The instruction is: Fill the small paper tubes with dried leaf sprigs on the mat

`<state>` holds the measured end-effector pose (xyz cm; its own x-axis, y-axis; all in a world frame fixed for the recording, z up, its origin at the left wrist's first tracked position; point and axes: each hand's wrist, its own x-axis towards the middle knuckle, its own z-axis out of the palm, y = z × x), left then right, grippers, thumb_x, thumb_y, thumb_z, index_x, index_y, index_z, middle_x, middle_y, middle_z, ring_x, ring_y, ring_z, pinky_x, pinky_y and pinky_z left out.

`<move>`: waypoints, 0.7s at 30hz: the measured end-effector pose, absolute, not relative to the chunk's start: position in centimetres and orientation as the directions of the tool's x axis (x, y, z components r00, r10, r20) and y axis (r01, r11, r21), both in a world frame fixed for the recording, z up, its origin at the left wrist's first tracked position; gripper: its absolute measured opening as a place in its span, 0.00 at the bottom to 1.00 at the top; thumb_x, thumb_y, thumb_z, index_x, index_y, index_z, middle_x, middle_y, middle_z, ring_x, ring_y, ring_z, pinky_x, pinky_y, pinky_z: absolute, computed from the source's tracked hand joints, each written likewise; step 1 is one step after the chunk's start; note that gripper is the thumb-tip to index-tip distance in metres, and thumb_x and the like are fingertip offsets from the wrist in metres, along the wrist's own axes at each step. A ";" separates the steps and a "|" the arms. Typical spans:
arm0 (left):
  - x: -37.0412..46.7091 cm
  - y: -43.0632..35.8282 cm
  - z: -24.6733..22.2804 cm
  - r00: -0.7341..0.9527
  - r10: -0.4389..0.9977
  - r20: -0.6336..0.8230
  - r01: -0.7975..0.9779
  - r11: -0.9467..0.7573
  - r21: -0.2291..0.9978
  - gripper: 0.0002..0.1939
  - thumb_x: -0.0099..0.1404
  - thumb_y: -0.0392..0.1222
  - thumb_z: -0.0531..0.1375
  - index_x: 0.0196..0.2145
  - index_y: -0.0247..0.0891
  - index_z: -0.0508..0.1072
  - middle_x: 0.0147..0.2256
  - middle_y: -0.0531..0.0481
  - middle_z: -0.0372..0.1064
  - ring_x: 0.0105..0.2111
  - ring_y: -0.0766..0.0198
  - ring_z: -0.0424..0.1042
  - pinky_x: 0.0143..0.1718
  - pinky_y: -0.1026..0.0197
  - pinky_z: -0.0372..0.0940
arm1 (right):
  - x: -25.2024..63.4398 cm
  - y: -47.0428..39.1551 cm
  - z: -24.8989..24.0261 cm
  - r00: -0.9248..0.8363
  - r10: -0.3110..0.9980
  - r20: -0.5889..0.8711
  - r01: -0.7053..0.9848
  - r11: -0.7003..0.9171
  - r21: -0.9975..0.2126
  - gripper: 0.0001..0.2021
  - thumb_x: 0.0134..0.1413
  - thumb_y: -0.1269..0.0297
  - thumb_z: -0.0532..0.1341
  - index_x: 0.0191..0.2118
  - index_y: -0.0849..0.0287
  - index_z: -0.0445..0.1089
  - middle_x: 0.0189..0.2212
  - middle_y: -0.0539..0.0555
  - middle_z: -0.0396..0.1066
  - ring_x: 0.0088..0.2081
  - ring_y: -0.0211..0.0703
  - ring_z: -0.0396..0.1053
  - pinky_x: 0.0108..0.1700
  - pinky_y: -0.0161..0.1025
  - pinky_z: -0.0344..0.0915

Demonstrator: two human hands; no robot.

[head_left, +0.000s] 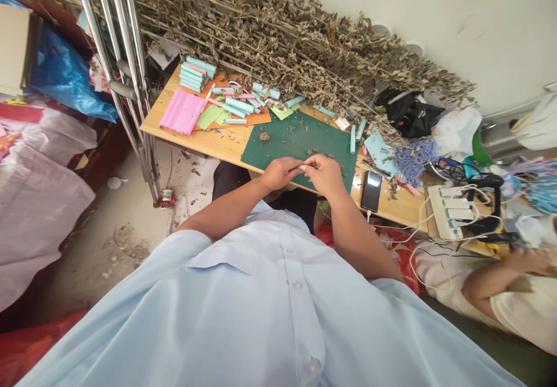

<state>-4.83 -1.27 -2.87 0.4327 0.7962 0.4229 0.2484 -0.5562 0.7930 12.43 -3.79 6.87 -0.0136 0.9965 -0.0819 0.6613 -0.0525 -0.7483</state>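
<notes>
My left hand and my right hand meet over the near edge of a dark green mat. Both are closed, fingertips pinched together around something thin and small that I cannot make out. Brown crumbs of dried plant lie scattered on the mat, with a larger brown clump left of centre. Behind my left hand, light blue paper rolls lie loose among orange and green paper sheets. Two more blue rolls stand near the mat's right edge.
Dried leafy stalks heap along the wall behind the table. Metal crutches lean at the left, near pink paper. To the right are a phone, a power strip with cables, and another person's arm.
</notes>
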 end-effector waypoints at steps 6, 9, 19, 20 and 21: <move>-4.7 -1.3 -3.5 0.416 0.788 0.454 0.228 -0.574 0.787 0.20 0.77 0.47 0.56 0.60 0.39 0.75 0.53 0.41 0.78 0.52 0.55 0.78 0.55 0.54 0.71 | 12.9 -4.0 5.7 -0.044 0.999 -0.021 0.649 0.013 -0.761 0.11 0.53 0.56 0.68 0.38 0.55 0.80 0.32 0.53 0.79 0.34 0.47 0.76 0.39 0.46 0.75; -4.6 -1.4 -3.7 0.418 0.784 0.458 0.227 -0.579 0.783 0.21 0.77 0.47 0.55 0.62 0.38 0.74 0.53 0.40 0.78 0.53 0.55 0.78 0.56 0.53 0.71 | 13.0 -4.2 5.5 -0.049 0.999 0.017 0.663 0.045 -0.748 0.09 0.55 0.57 0.66 0.38 0.54 0.80 0.35 0.53 0.80 0.38 0.49 0.76 0.41 0.46 0.75; -4.6 -1.3 -3.8 0.424 0.767 0.482 0.243 -0.609 0.755 0.21 0.78 0.48 0.53 0.59 0.36 0.75 0.51 0.38 0.79 0.51 0.56 0.79 0.55 0.54 0.72 | 12.4 -4.2 4.9 0.006 1.000 0.029 0.594 0.020 -0.804 0.09 0.57 0.56 0.65 0.38 0.54 0.76 0.30 0.51 0.77 0.32 0.46 0.75 0.37 0.44 0.74; -4.6 -1.3 -3.6 0.423 0.767 0.482 0.244 -0.609 0.755 0.20 0.78 0.48 0.53 0.58 0.36 0.76 0.51 0.38 0.79 0.51 0.56 0.79 0.55 0.54 0.72 | 12.5 -4.2 4.9 -0.017 0.997 0.074 0.607 0.069 -0.791 0.08 0.58 0.57 0.64 0.38 0.54 0.76 0.32 0.51 0.77 0.34 0.46 0.75 0.39 0.44 0.75; -4.6 -1.4 -3.5 0.424 0.768 0.480 0.244 -0.607 0.756 0.20 0.78 0.48 0.54 0.58 0.36 0.76 0.51 0.38 0.79 0.51 0.56 0.79 0.55 0.54 0.71 | 12.5 -4.1 5.0 -0.053 0.990 0.129 0.626 0.134 -0.768 0.06 0.59 0.59 0.64 0.37 0.54 0.76 0.33 0.51 0.78 0.36 0.46 0.75 0.42 0.45 0.75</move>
<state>-4.63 -1.36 -3.46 0.4243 0.7679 0.4798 0.2440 -0.6072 0.7561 12.49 -4.15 4.98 -0.0529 0.9902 0.1293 0.6259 0.1337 -0.7683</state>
